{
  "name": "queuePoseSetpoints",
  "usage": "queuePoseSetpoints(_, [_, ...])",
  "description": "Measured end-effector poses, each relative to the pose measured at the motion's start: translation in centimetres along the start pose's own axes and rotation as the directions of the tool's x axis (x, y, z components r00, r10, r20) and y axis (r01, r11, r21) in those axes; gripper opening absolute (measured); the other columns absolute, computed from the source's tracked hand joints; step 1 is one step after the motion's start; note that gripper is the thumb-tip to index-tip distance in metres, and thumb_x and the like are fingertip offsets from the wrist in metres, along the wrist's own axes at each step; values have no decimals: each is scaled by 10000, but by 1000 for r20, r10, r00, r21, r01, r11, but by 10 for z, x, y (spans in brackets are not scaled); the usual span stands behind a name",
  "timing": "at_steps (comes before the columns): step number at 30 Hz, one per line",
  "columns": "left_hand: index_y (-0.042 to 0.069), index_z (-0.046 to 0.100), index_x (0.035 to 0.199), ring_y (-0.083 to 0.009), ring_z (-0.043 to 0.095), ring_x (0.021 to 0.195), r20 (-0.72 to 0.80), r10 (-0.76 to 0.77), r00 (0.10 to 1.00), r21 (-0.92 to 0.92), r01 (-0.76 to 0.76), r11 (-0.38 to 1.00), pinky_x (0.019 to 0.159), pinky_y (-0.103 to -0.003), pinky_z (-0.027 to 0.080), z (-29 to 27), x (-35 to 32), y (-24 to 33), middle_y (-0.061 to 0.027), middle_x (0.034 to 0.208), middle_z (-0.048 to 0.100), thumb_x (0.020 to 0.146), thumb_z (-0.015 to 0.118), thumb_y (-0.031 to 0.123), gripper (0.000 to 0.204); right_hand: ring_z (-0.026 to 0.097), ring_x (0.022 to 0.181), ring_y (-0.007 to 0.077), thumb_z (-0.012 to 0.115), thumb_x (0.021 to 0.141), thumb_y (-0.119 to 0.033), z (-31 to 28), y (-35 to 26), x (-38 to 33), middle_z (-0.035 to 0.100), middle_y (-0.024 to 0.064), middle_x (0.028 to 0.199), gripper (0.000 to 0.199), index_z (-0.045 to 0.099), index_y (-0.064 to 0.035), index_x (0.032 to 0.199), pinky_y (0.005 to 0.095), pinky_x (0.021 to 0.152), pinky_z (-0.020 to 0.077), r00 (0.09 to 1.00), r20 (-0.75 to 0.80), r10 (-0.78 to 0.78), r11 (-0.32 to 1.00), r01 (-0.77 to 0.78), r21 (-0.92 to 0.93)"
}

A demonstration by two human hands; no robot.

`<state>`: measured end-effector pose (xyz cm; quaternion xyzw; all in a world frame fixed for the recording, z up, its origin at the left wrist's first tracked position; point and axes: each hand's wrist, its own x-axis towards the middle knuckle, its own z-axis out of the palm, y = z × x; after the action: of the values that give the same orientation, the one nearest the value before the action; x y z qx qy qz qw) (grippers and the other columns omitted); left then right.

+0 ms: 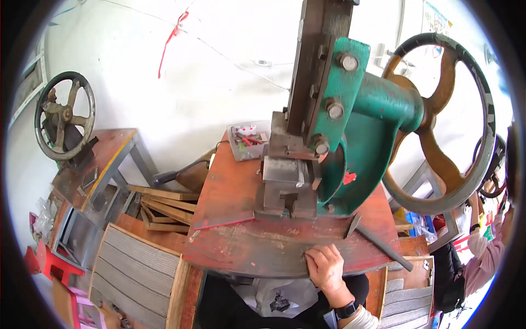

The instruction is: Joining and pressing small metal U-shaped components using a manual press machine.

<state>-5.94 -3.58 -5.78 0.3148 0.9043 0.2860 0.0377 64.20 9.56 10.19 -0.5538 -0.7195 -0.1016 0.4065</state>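
My right hand [325, 265] rests at the front edge of the wooden worktable [263, 247], a dark watch on its wrist. Its fingers are bent and drawn together against the tabletop; whatever may be between them is too small or hidden to make out. A hammer [382, 244] lies just to the right of that hand, its head toward the press. Behind stands a green hand press [378, 101] with a large handwheel [446, 118]. Metal die blocks [287, 186] sit under its ram. My left hand does not show.
A thin red stick [224, 222] lies on the table's left half. A plastic box [246, 151] of small items stands at the back. Trays of grey strips [134, 274] flank the table. A plastic bag [279, 296] hangs over my lap. Another person's sleeve [485, 263] shows far right.
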Motion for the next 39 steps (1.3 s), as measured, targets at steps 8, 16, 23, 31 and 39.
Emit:
queuePoseSetpoints(8, [-44,571,1063,-233,591,666,506,-37,862,-587,375,718,571,-321,477,-63,-46,159,-111,836,599,653,636,38,423,604,773,292,715,691,3,-4,2,0,639,99,858,163,657,-36,838,374,690,502,1000,-9,7,1000,-6,5])
queuePoseSetpoints(16, [-21,710,994,-155,649,727,696,612,375,-463,-417,782,661,-311,509,-20,-125,455,-105,821,704,697,731,203,372,603,804,289,729,690,-34,1,5,-1,649,86,877,167,679,-56,848,378,715,503,1000,14,9,998,-10,69])
queuePoseSetpoints(23, [-15,713,832,-334,673,769,753,581,310,-137,-789,599,716,-408,527,44,-206,542,-214,795,682,635,727,316,386,631,954,348,676,782,6,16,-18,22,623,198,1061,267,659,15,1049,392,804,532,983,173,53,848,-136,513])
queuePoseSetpoints(31, [-55,657,996,-352,669,939,725,597,344,-225,-701,677,800,-416,552,59,-224,535,-244,981,666,733,718,244,403,610,1044,381,608,846,-42,52,-39,43,618,244,1138,349,579,56,1180,391,916,483,944,326,49,818,-226,529])
queuePoseSetpoints(39, [-92,380,1319,-263,615,1073,823,524,221,-558,487,672,949,-360,519,56,-253,512,-183,1173,569,844,449,-63,480,495,1207,420,772,743,-200,28,-35,63,538,271,1279,712,458,39,1335,437,1039,388,845,526,100,898,-304,319])
